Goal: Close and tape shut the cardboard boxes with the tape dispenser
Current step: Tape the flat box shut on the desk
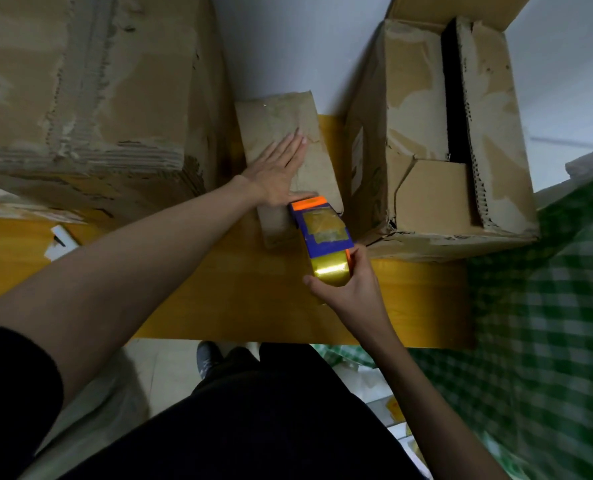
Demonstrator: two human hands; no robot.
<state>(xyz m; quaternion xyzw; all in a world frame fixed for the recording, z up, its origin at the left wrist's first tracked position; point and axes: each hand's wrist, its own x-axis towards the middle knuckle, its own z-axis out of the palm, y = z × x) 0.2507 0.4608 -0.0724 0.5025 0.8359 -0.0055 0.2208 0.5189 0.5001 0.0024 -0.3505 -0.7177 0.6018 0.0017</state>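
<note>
A small, narrow cardboard box (281, 123) lies closed on the yellow wooden table (246, 299), between two bigger boxes. My left hand (277, 171) rests flat on its top, fingers spread and pointing away from me. My right hand (348, 289) grips the tape dispenser (322, 233), a blue and orange one with a roll of shiny yellowish tape. The dispenser's orange front end sits on the near part of the small box, touching my left thumb.
A large worn cardboard box (80, 98) stands at the left. At the right stands another large box (423, 133), its top flaps parted with a dark gap. A green checked cloth (547, 323) lies at the right. White scraps (59, 242) lie on the table at the left.
</note>
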